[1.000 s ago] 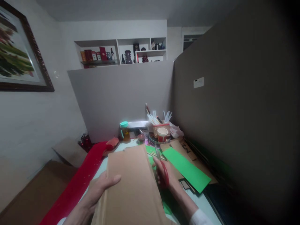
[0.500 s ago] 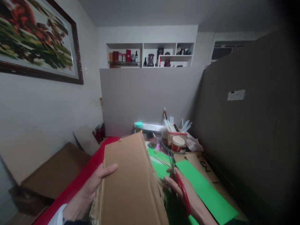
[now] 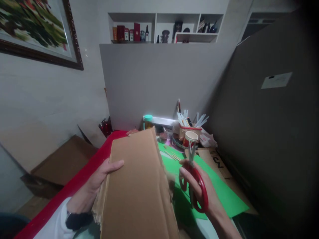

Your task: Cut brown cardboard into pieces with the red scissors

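My left hand (image 3: pixel 99 181) grips the left edge of a brown cardboard piece (image 3: pixel 136 186), thumb on its front face and fingers hidden behind. The cardboard stands tilted in front of me, with torn, ragged edges on both long sides. Red-handled scissors (image 3: pixel 203 194) are in my right hand (image 3: pixel 199 179), to the right of the cardboard and apart from it. Their blades point up and away from me, slightly parted. Under them lie green sheets (image 3: pixel 219 186) on the table.
Thin sticks (image 3: pixel 172 155) lie on the green paper. Behind are a paper cup (image 3: pixel 191 138), a box of white glue sticks (image 3: pixel 190 131) and a teal-lidded container (image 3: pixel 148 121). Cardboard with black marks (image 3: pixel 211 159) lies right. A grey partition (image 3: pixel 159 79) closes the back.
My right hand has turned the scissors, so handles and blades now show more fully, a little farther from the cardboard. My head view has tilted down. The left hand keeps its hold.
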`<state>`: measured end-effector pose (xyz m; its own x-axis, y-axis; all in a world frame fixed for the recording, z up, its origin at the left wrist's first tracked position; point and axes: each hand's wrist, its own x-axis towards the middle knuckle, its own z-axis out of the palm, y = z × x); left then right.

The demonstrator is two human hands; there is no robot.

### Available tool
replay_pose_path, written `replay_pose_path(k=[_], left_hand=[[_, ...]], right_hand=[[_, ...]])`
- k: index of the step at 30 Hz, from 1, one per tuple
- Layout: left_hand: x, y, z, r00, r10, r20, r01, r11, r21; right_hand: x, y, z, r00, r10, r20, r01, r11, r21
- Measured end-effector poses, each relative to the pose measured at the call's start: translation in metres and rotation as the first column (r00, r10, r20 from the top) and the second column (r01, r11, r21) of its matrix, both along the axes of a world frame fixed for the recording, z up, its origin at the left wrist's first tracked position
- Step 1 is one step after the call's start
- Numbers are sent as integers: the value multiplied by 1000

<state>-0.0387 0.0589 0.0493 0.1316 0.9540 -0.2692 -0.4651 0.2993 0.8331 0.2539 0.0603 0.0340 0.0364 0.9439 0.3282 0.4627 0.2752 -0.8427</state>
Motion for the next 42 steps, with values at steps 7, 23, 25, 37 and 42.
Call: replay_pose_path(k=[7, 23, 25, 37, 42], left_hand=[[0, 0, 1, 1000, 21, 4, -21, 999, -25], [-2, 7, 2, 990, 118, 74, -120, 992, 29], [-1, 5, 3, 992, 112, 55, -115, 992, 50], [-28, 14, 8, 951, 283, -123, -247, 938, 242], [-28, 6, 12, 943, 285, -170, -236, 937, 259]], right_hand=[[-11, -1, -1, 998, 58, -22, -60, 996, -64], [-1, 12, -16, 874, 165, -456, -227, 970, -85], [-8, 7, -12, 840, 217, -497, -324, 936, -140], [-35, -34, 10, 839, 502, -211, -543, 796, -266], [-36, -32, 13, 883, 470, 0, -454, 853, -257]])
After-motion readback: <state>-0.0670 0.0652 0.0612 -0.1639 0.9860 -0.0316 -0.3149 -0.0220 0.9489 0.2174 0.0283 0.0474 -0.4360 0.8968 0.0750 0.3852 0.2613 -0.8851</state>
